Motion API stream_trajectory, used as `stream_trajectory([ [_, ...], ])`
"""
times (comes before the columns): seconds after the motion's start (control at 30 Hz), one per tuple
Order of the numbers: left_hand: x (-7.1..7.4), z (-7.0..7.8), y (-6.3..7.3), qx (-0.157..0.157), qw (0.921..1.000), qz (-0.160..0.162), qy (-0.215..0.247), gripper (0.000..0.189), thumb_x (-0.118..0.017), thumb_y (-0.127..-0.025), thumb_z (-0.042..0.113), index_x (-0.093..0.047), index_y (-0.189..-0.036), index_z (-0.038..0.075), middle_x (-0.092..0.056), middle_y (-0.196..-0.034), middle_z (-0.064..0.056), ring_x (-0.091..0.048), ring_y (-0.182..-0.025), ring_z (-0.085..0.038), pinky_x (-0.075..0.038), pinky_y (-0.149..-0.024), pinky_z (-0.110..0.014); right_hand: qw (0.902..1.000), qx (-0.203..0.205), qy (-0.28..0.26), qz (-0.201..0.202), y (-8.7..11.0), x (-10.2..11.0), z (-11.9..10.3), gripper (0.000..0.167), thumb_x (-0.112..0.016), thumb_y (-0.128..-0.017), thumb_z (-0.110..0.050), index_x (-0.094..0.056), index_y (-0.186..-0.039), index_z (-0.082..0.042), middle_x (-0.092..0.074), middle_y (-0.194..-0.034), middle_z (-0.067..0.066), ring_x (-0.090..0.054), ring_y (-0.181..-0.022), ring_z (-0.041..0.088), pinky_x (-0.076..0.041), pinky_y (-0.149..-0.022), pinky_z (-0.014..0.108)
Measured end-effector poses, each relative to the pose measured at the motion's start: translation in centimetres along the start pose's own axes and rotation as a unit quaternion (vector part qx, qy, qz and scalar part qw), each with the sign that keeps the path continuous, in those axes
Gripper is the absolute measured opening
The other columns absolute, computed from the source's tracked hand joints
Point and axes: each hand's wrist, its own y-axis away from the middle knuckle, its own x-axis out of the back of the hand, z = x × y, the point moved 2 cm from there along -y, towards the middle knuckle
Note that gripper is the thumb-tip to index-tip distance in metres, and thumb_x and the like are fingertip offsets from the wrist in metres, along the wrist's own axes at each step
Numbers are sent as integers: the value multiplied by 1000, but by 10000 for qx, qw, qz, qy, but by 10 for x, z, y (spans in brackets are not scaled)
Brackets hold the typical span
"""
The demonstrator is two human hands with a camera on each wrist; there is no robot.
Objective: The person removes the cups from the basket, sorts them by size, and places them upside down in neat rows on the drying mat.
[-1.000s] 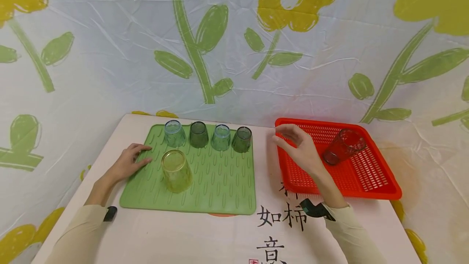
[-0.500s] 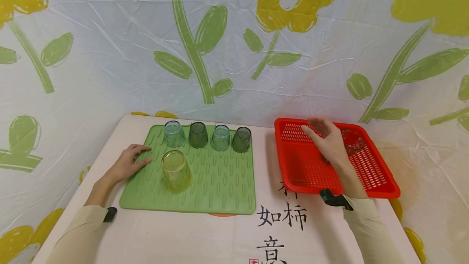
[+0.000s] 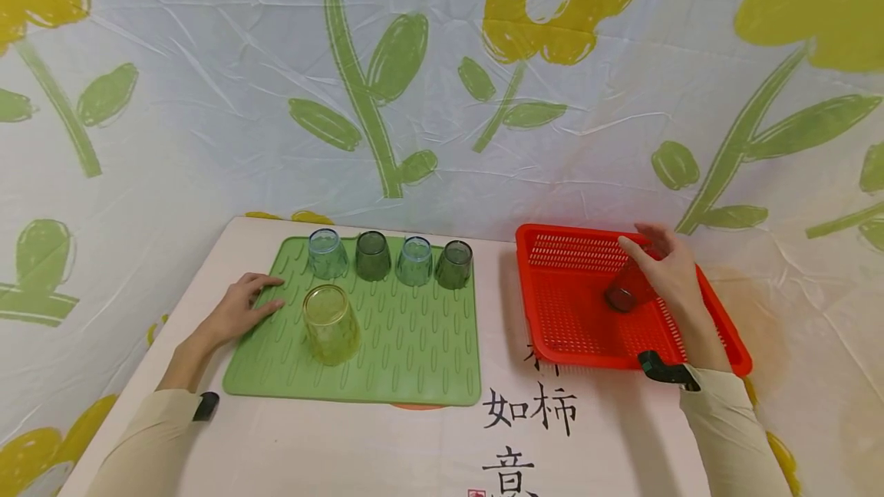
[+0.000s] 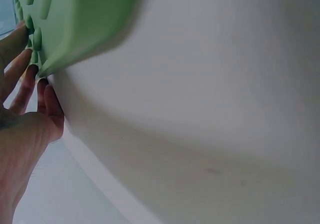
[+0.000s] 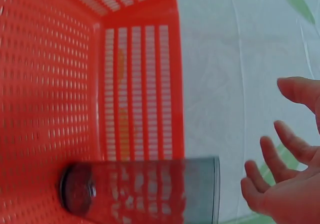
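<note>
My left hand (image 3: 238, 311) rests on the left edge of a green drying mat (image 3: 414, 351), fingers relaxed; the left wrist view shows its fingertips at the mat's raised rim. Over the right side of a red plastic basket (image 3: 526, 297), my right hand (image 3: 673, 271) hovers with thumb and fingers spread. Below it a dark clear drinking glass (image 3: 621, 297) leans inside the basket, its upper part hidden by the hand in the head view. In the right wrist view the glass (image 5: 200, 191) pokes past the basket's rim, and a gap separates it from my fingers.
Upside down along the mat's back edge stand two bluish glasses, one at left (image 3: 328, 255) and one (image 3: 414, 263) nearer the middle, and two dark glasses, one (image 3: 373, 258) between them and one (image 3: 454, 267) at right. A larger yellow glass (image 3: 334, 332) stands in front.
My right hand has moved rightward, from the basket's left edge across to above the leaning glass. My left hand has stayed on the mat's edge, and the glasses have not moved.
</note>
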Motion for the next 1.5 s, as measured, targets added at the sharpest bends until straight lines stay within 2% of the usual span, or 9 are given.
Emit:
stream_trajectory([
  [0.13, 0, 0, 0, 65, 10000, -42, 33, 38, -72, -96, 3, -60, -129, -12, -52, -127, -36, -51, -116, -54, -48, -88, -64, 9992, -263, 305, -43, -3, 11, 10, 68, -65, -101, -41, -42, -152, -3, -45, -151, 25, -46, -124, 35, -45, -87, 19],
  [0.23, 0, 0, 0, 120, 9999, -59, 31, 38, -72, -96, 3, -60, -130, -11, -52, -128, -36, -51, -116, -54, -47, -88, -64, 9976, -453, 485, -181, -6, 18, 17, 78, -64, -100, -43, -32, -157, -1, -33, -159, 29, -38, -134, 46, -45, -104, 45],
  [0.33, 0, 1, 0, 136, 9999, -46, 16, 38, -71, -96, 4, -60, -130, -11, -51, -128, -36, -51, -116, -54, -47, -88, -64, 9958, -534, 639, -390, -10, 23, 24, 85, -65, -100, -43, -25, -158, 4, -25, -160, 34, -29, -140, 53, -33, -110, 68],
  [0.47, 0, 3, 1, 85, 10000, -12, 26, 38, -71, -96, 2, -60, -129, -12, -52, -127, -36, -51, -115, -54, -47, -86, -63, 9931, -479, 874, -623, -12, 27, 34, 84, -68, -98, -40, -29, -153, 11, -39, -146, 37, -43, -125, 48, -51, -93, 41],
  [0.63, 0, 3, 1, 126, 9999, -28, 50, 38, -71, -96, 2, -60, -129, -12, -51, -127, -35, -50, -115, -54, -46, -87, -63, 9916, -147, 792, -1010, -13, 28, 43, 68, -77, -94, -27, -43, -140, 10, -61, -116, 16, -58, -94, 14, -50, -70, 15],
  [0.77, 1, 3, 2, 286, 9995, -98, 84, 39, -70, -97, 5, -59, -131, -11, -50, -130, -35, -48, -116, -54, -44, -89, -63, 9889, -52, 581, -1364, -13, 27, 50, 66, -81, -91, -21, -46, -140, 6, -63, -109, -9, -56, -93, 0, -51, -75, 13],
  [0.87, 2, 3, 2, 332, 9993, -130, 140, 39, -70, -98, 6, -58, -132, -11, -49, -131, -35, -47, -117, -53, -44, -89, -63, 9872, -204, 316, -1549, -12, 26, 55, 66, -81, -90, -17, -45, -142, 4, -64, -110, -15, -58, -96, 0, -50, -78, 13],
  [1.17, 1, 0, 1, 377, 9989, -171, 225, 40, -70, -99, 7, -58, -133, -11, -48, -132, -35, -46, -120, -54, -44, -92, -66, 9874, -297, 508, -1471, -10, 26, 62, 59, -82, -90, -16, -49, -132, 8, -63, -114, 13, -57, -87, 1, -50, -74, 15],
  [1.5, 0, 2, 1, 284, 9995, 4, 132, 37, -72, -97, 6, -62, -128, -11, -52, -128, -35, -51, -117, -53, -48, -91, -65, 9908, -204, 640, -1179, -4, 31, 56, 70, -83, -90, -24, -44, -139, 6, -62, -118, 16, -58, -90, 2, -49, -75, 13],
])
